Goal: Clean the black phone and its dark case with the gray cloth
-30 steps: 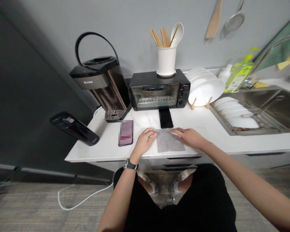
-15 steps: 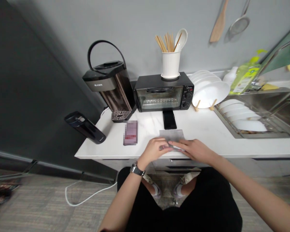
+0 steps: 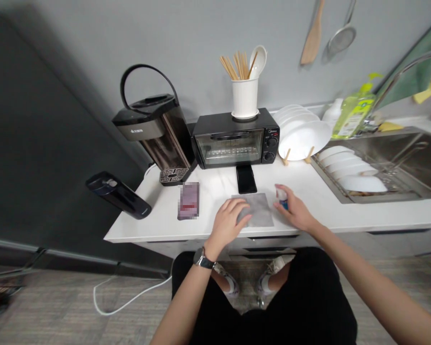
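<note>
A thin grey cloth lies spread on the white counter near its front edge. My left hand, with a watch on its wrist, rests on the cloth's left side, fingers slightly apart and nothing visible in them. Just right of the cloth, my right hand has its thumb and fingers around a small bottle with a clear top and a blue lower part. The fingers cover some of the bottle. Behind the cloth lies a black phone, its dark screen facing up.
A pixelated purple rectangular item lies left of the cloth. Further left are a dark flask and a drinks dispenser. A toaster oven stands behind, with plates and a sink to the right.
My right hand has left the cloth, moved right and closed around the small bottle. My left hand has eased its fingers on the cloth, which now lies flatter. The view has shifted slightly.
</note>
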Demonstrator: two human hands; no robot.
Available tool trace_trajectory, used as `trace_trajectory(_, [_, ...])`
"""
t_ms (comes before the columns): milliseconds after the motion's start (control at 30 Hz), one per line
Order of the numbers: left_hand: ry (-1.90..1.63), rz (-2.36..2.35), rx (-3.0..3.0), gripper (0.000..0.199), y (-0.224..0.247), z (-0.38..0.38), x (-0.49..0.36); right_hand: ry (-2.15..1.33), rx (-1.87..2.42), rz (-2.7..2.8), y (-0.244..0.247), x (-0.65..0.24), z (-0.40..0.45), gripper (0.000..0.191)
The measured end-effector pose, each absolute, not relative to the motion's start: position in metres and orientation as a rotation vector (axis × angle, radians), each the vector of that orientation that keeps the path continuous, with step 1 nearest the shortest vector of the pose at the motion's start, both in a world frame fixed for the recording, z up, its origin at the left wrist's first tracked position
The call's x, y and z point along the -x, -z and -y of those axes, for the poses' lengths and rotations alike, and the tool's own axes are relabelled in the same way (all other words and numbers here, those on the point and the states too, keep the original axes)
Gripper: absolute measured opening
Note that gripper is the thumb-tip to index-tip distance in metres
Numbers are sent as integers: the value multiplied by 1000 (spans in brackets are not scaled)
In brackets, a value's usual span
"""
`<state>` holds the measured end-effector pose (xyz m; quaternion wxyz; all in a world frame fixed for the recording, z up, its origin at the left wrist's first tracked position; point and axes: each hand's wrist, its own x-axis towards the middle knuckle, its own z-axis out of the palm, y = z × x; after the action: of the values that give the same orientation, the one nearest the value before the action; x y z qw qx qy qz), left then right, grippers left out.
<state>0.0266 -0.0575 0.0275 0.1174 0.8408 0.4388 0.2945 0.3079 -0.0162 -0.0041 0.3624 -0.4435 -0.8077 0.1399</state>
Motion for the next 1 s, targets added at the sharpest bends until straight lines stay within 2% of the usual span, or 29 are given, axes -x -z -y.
trace_trajectory(100, [-724, -1374, -2567, 44, -13, 55, -20, -388, 1164, 1907, 7, -319, -29, 77])
trace_trajectory(200, [-644, -1409, -2594, 47, -6, 54, -20, -396, 1114, 1768, 10, -319, -67, 92])
trace_trajectory(267, [-625, -1400, -2596, 46, -6, 56, -21, -367, 1143, 1677, 13, -318, -85, 87])
trace_trajectory(400, [-697, -1374, -2583, 49, -9, 57, -22, -388, 1244, 1578, 21, -322, -104, 39])
trace_trajectory(433, [-769, -1402, -2546, 50, -10, 56, -23, -410, 1262, 1565, 23, -324, -105, 34])
trace_trajectory(467, [-853, -1446, -2493, 50, -11, 52, -25, -436, 1285, 1554, 24, -324, -106, 34])
trace_trajectory(533, [-990, -1581, -2364, 49, -16, 40, -34, -455, 1355, 1523, 27, -325, -104, 49])
trace_trajectory(600, [-950, -1750, -2294, 53, -24, 21, -51, -392, 1425, 1466, 30, -326, -96, 68])
trace_trajectory(667, [-814, -1954, -2222, 65, -31, -1, -73, -280, 1465, 1395, 35, -326, -80, 74])
trace_trajectory(800, [-449, -2134, -2178, 91, -38, -42, -112, -169, 1498, 1310, 47, -329, -28, 71])
trace_trajectory(933, [-166, -2112, -2240, 70, -41, -67, -108, -142, 1459, 1291, 49, -324, 10, 60])
trace_trajectory(1000, [-107, -2067, -2267, 69, -46, -76, -89, -147, 1438, 1294, 44, -319, 16, 51])
